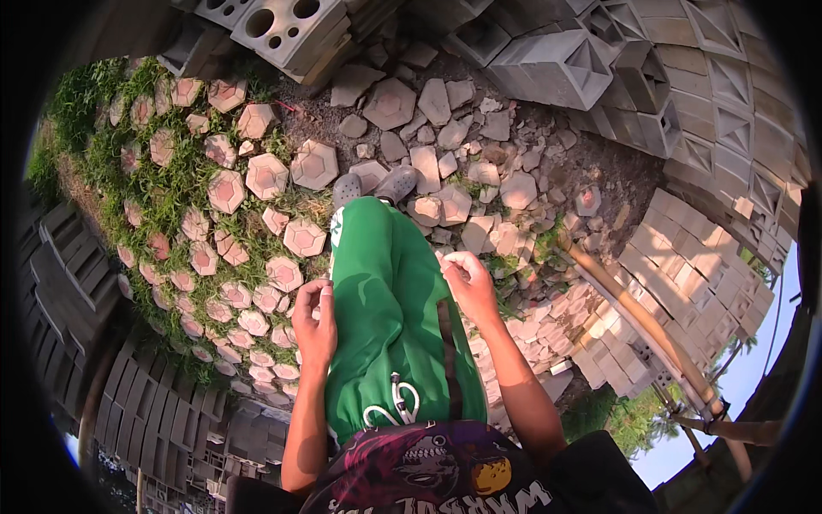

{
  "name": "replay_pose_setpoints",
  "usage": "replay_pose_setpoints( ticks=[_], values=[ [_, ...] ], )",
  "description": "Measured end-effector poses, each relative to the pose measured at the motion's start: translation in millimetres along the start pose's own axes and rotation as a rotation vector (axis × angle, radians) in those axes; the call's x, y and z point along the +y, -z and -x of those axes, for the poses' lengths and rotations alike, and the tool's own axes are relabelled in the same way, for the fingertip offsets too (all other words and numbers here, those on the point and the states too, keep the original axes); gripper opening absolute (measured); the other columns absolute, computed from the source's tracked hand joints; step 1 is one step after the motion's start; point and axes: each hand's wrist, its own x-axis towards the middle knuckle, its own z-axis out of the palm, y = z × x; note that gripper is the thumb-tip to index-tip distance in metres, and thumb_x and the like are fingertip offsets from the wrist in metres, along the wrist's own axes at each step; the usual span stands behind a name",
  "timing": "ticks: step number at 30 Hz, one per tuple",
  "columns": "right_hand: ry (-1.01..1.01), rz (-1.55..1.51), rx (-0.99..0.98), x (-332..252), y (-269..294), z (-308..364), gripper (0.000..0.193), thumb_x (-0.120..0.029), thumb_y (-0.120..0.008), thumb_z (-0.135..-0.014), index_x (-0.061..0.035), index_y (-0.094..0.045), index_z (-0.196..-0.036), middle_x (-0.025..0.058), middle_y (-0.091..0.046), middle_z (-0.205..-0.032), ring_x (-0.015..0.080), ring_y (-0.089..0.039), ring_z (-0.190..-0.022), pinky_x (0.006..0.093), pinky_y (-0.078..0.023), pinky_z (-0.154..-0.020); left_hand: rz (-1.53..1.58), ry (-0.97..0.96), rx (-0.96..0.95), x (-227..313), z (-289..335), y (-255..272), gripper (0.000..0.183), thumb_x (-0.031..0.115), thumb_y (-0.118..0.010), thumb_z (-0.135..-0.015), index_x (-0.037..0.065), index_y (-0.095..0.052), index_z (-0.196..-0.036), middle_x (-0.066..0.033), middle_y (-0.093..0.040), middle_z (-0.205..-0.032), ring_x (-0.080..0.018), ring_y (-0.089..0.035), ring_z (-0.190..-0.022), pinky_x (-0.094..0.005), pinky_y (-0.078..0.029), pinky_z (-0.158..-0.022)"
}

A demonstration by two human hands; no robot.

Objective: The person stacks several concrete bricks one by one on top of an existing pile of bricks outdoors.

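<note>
My left hand [315, 319] is closed at the left side of my green trousers [377, 300], thumb and bent fingers drawn together on the cloth near the thigh. On the other side, my right hand [469, 287] pinches the trouser cloth between thumb and forefinger, its other fingers curled. Parts of the fingers on both hands are hidden. White drawstrings [402, 398] hang at the waist. Beyond the knees, a grey clog [396, 183] shows on one foot, and another clog [346, 189] on the other, both resting on broken paving.
Hexagonal paving blocks [267, 176] lie in grass on the left. Loose broken pieces [432, 101] cover the ground ahead. Hollow concrete blocks [548, 68] are stacked at the far right, and a holed block [287, 30] stands ahead. A bamboo pole [642, 317] slants along the right.
</note>
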Motion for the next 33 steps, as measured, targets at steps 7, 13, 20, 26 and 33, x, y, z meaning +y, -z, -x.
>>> replay_pose_setpoints(
  ticks=[7, 13, 20, 26, 33],
  values=[
    [-0.035, -0.161, 0.073, -78, 44, -132, 0.026, -0.018, -0.059, -0.091, 0.0015, -0.056, -0.107, 0.0091, -0.067, -0.089, 0.0129, -0.063, -0.085, 0.0260, -0.048, -0.076, 0.066, 0.065, -0.309, 115, -139, -92, 0.020, 0.014, -0.053, -0.096, -0.002, -0.054, -0.106, -0.0077, -0.061, -0.098, -0.0128, -0.057, -0.091, -0.0266, -0.046, -0.082],
    [-0.242, -0.175, 0.132, -74, 48, -269, 0.031, -0.026, -0.061, -0.089, -0.0010, -0.057, -0.108, 0.0120, -0.068, -0.093, 0.0193, -0.067, -0.086, 0.0312, -0.051, -0.078, 0.030, 0.189, -0.519, 133, -254, -196, 0.022, 0.016, -0.053, -0.095, 0.000, -0.054, -0.110, -0.0063, -0.062, -0.096, -0.0110, -0.058, -0.085, -0.0254, -0.047, -0.075],
    [-0.142, 0.329, 0.243, -2, 50, -515, 0.034, -0.021, -0.061, -0.082, -0.0041, -0.055, -0.111, 0.0167, -0.062, -0.107, 0.0329, -0.060, -0.102, 0.0430, -0.049, -0.085, -0.070, 0.289, -0.653, 83, -359, -307, 0.020, 0.015, -0.054, -0.095, 0.000, -0.055, -0.109, -0.0066, -0.064, -0.093, -0.0105, -0.059, -0.083, -0.0252, -0.047, -0.075],
    [0.164, 0.667, 0.359, 25, 71, -729, 0.053, -0.013, -0.065, -0.074, -0.0023, -0.049, -0.124, 0.0144, -0.050, -0.124, 0.0310, -0.050, -0.113, 0.0409, -0.043, -0.096, -0.153, 0.380, -0.748, 40, -413, -354, 0.023, 0.013, -0.055, -0.095, -0.002, -0.052, -0.112, -0.0104, -0.062, -0.100, -0.0153, -0.060, -0.095, -0.0295, -0.048, -0.085],
    [0.475, 0.915, 0.433, 62, 66, -844, 0.037, -0.005, -0.059, -0.075, 0.0007, -0.053, -0.111, 0.0188, -0.060, -0.110, 0.0346, -0.056, -0.108, 0.0417, -0.043, -0.096, -0.105, 0.417, -0.755, 55, -427, -389, 0.028, 0.015, -0.059, -0.093, 0.000, -0.051, -0.116, -0.0096, -0.061, -0.102, -0.0153, -0.059, -0.092, -0.0297, -0.047, -0.084]
  ],
)
